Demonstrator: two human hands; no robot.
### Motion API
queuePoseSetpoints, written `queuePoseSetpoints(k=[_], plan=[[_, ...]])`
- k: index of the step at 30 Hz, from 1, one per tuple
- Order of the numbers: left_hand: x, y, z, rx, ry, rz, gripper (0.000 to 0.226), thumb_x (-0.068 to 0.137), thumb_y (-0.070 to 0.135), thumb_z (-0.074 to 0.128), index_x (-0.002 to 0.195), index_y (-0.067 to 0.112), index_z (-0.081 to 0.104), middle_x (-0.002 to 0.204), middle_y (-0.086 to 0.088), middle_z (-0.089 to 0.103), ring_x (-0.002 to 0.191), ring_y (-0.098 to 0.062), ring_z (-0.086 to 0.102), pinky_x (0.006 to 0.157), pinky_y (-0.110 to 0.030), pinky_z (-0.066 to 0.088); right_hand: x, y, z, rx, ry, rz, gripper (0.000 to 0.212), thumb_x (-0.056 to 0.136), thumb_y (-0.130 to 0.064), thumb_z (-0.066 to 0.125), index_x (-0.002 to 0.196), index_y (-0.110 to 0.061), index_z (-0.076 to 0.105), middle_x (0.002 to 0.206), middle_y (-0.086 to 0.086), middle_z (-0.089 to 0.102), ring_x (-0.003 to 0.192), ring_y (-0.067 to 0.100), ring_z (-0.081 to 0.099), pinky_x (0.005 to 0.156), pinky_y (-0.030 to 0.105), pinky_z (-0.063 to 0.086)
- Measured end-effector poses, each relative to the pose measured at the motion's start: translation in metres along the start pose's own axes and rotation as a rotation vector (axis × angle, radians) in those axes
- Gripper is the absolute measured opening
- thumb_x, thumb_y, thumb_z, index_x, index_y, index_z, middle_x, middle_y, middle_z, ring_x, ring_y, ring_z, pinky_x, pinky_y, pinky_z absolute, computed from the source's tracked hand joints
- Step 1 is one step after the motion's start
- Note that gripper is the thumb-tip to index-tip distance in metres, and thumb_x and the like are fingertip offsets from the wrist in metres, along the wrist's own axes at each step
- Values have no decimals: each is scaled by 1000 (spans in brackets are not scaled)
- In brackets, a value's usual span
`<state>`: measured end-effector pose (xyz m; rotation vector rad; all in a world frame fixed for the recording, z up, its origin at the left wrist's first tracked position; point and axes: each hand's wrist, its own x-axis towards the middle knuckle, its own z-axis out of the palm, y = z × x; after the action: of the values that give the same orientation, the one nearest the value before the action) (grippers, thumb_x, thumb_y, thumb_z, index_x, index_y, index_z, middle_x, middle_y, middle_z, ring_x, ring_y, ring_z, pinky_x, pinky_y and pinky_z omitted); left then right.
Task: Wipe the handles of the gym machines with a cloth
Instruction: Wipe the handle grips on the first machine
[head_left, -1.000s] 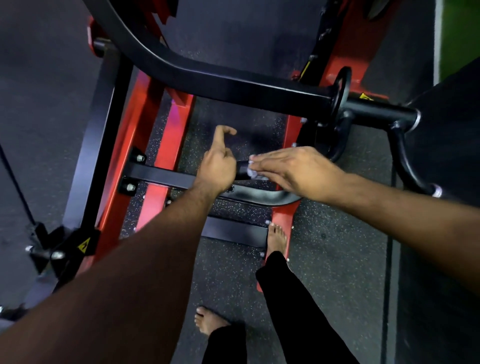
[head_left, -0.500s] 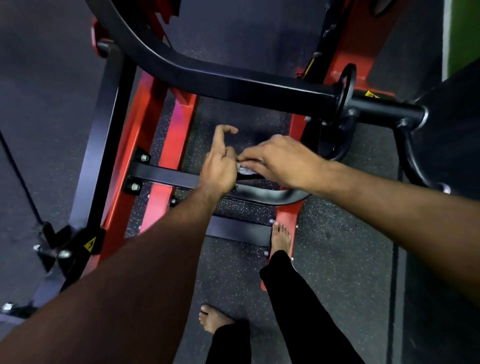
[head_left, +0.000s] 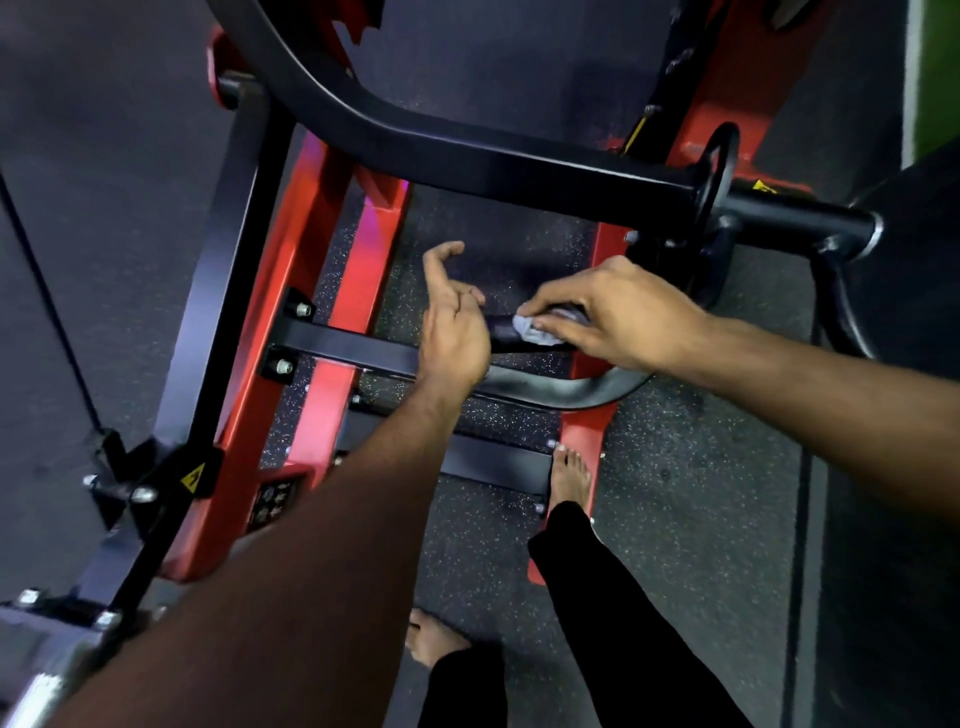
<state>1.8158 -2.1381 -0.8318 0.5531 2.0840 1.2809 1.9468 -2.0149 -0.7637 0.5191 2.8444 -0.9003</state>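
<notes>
A short black handle (head_left: 501, 330) sticks out at the middle of the red and black gym machine. My right hand (head_left: 613, 314) presses a small pale grey cloth (head_left: 535, 328) around the handle from above. My left hand (head_left: 454, 327) rests at the handle's free end with the index finger lifted and the fingers loosely spread; whether its palm grips the end is hidden. Below the handle the curved black tube (head_left: 561, 389) that carries it bends round to the right.
A thick black lever arm (head_left: 467, 161) crosses above the hands to a weight peg (head_left: 800, 215) at the right, with a second curved handle (head_left: 841, 312) below it. Red frame rails (head_left: 280, 332) run at the left. My bare feet (head_left: 570, 478) stand on speckled rubber floor.
My right hand has slid the cloth to the right along the handle, away from my left hand, baring the handle's end. The view has shifted slightly.
</notes>
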Motion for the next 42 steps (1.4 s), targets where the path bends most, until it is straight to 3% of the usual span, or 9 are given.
queuePoseSetpoints(k=[4, 6, 12, 16, 24, 28, 32, 36, 42], plan=[[-18, -11, -2, -199, -1, -122, 22, 107, 24, 42, 128, 30, 49, 113, -3, 61, 96, -21, 62, 69, -37, 55, 18, -8, 11, 39, -10, -1, 20, 94, -34, 68, 113, -32, 74, 97, -9, 77, 85, 7, 71, 82, 30, 55], [-35, -16, -8, -391, -3, -251, 22, 107, 33, 53, 119, 17, 60, 107, -3, 65, 91, -22, 65, 68, -31, 58, 21, -9, 15, 64, -1, -38, 21, 92, -32, 71, 113, -29, 75, 103, -8, 77, 92, 9, 72, 87, 35, 56], [-38, -15, -32, -510, -55, -366, 15, 99, 17, 68, 108, 7, 73, 94, -9, 73, 74, -11, 69, 74, -27, 61, -3, -1, 25, 63, 73, -142, 36, 90, -37, 61, 118, -20, 75, 129, -4, 68, 118, 9, 65, 101, 36, 54], [-28, -6, -45, -529, -167, -477, 8, 95, 13, 71, 100, 7, 73, 89, -12, 74, 74, -17, 72, 76, -30, 64, -3, -3, 35, -9, 129, -133, 35, 92, -33, 60, 120, -18, 74, 131, -2, 67, 118, 16, 66, 95, 46, 57], [-27, -9, -48, -657, -202, -551, 12, 100, 5, 60, 100, 5, 72, 84, -12, 75, 74, -19, 72, 82, -36, 63, 26, -21, 35, 74, 52, -37, 25, 92, -27, 73, 117, -28, 75, 115, -10, 74, 106, 9, 70, 94, 35, 55], [-23, -2, -51, -591, -234, -539, 8, 98, 7, 64, 101, 4, 70, 89, -14, 72, 75, -21, 71, 80, -35, 63, 34, -12, 28, 87, 15, 123, 15, 96, -34, 66, 106, -33, 77, 78, -23, 64, 69, -7, 53, 67, 19, 40], [-19, 0, -53, -558, -257, -527, 5, 97, 6, 65, 99, 3, 68, 86, -14, 71, 76, -23, 71, 78, -34, 64, 51, -14, 26, 124, -23, 208, 13, 93, -32, 66, 87, -28, 76, 84, -9, 72, 87, 11, 67, 76, 24, 48], [-21, -5, -50, -618, -241, -542, 7, 98, 3, 62, 96, 3, 69, 83, -13, 71, 78, -22, 70, 83, -37, 63, 41, -23, 29, 154, 11, 185, 14, 94, -38, 67, 97, -28, 76, 91, -12, 74, 94, 8, 61, 84, 28, 49], [-21, -7, -48, -673, -252, -531, 9, 98, 0, 62, 103, 2, 68, 88, -11, 74, 82, -18, 71, 83, -34, 63, 36, -32, 29, 99, 22, 235, 12, 96, -33, 63, 95, -25, 73, 77, -9, 60, 79, 12, 59, 60, 20, 36]])
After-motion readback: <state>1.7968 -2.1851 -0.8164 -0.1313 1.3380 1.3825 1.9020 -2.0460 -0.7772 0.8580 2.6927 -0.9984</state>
